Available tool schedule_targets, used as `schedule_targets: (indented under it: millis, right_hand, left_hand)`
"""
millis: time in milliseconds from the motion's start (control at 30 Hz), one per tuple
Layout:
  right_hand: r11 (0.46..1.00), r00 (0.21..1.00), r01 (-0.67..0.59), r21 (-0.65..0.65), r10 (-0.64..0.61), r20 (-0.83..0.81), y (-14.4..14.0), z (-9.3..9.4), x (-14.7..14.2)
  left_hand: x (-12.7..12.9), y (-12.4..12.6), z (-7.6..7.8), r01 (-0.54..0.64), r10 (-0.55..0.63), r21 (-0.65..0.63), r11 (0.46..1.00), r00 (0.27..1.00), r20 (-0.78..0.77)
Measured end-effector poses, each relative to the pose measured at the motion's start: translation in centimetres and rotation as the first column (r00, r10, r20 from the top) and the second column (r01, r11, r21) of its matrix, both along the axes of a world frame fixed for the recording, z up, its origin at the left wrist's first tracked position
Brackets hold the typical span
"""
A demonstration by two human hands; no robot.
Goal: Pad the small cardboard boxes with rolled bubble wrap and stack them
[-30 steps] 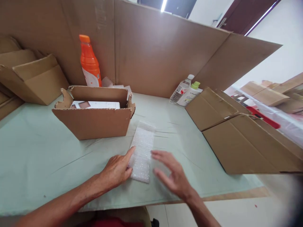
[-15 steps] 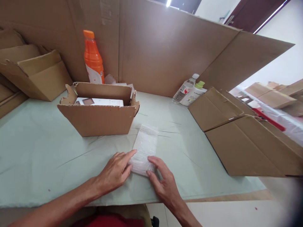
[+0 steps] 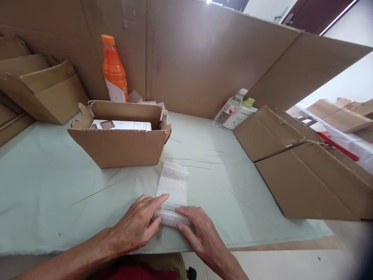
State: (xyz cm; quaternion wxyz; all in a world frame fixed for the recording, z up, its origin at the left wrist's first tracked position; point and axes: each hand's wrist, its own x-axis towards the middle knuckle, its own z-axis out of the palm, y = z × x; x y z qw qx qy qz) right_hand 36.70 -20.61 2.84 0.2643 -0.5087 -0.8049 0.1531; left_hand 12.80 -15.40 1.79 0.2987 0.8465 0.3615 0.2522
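Observation:
A strip of bubble wrap (image 3: 173, 182) lies on the table in front of me, its near end folded or rolled into a thick pad. My left hand (image 3: 139, 218) grips the left side of that near end, index finger over the top and thumb at the near edge. From the right, my right hand (image 3: 199, 229) holds the other side between fingers and thumb. Whether anything is wrapped inside cannot be made out. Just beyond the strip stands an open cardboard box (image 3: 128, 149) with a white printed box (image 3: 125, 125) inside it.
An orange bottle (image 3: 114, 72) stands behind the open box. A clear water bottle (image 3: 230, 109) and a white bottle with a green cap (image 3: 239, 116) lean at the back right. Cardboard boxes flank both sides of the green-covered table (image 3: 52, 186), and a cardboard wall (image 3: 198, 58) closes the back.
The bubble wrap has shifted slightly left and towards me, and its near end is now folded over into a thicker pad. Both hands have moved a little nearer with it.

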Motion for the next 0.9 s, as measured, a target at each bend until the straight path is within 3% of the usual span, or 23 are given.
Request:
schedule_targets:
  millis: [100,200,333,400,467,600,667,767,833,900]
  right_hand:
    - [0.990,0.995,0.001,0.139,-0.015,0.100,0.0,0.2,-0.3]
    - [0.984,0.982,-0.066,0.165,0.034,0.185,1.4,-0.2,-0.9]
    - [0.993,0.998,-0.053,0.105,0.049,0.039,3.0,-0.6,-1.2]
    - [0.998,0.997,-0.057,-0.006,0.057,-0.049,2.9,-0.5,-1.1]
    - [0.998,0.996,-0.051,-0.035,0.049,-0.069,2.3,-0.2,-1.0]
    - [0.985,0.996,-0.020,0.169,0.006,0.084,1.6,0.3,-1.2]
    - [0.979,0.982,-0.066,0.193,0.029,0.189,2.1,0.1,-1.6]
    - [0.988,0.992,-0.029,0.153,0.009,0.129,3.5,-0.5,-2.0]
    - [0.995,0.995,0.087,0.046,-0.084,-0.052,4.2,-0.6,-2.2]
    - [0.979,0.964,0.119,-0.167,-0.154,-0.215,4.4,-0.3,-2.4]
  left_hand:
    - [0.6,1.0,-0.2,-0.059,0.057,-0.018,0.998,0.995,-0.087]
    - [0.9,1.7,-0.3,-0.124,0.134,0.107,0.987,0.987,-0.091]
    - [-0.2,0.6,0.3,-0.058,0.058,0.217,0.974,0.998,0.004]
    - [-0.8,-0.2,0.6,-0.042,0.037,0.153,0.987,0.999,0.033]
    - [-1.1,-0.4,0.7,-0.084,0.082,0.058,0.995,0.996,0.041]
    - [-0.9,1.2,0.1,-0.210,0.210,0.026,0.977,0.977,-0.040]
    - [-0.7,2.0,-0.2,-0.266,0.266,-0.001,0.964,0.963,-0.050]
    - [-0.8,2.2,-0.1,-0.361,0.384,-0.236,0.902,0.922,0.057]
    - [-1.0,1.6,0.3,-0.352,0.486,-0.491,0.797,0.856,0.175]
    - [-1.1,0.9,0.9,-0.229,0.562,-0.705,0.672,0.777,0.284]
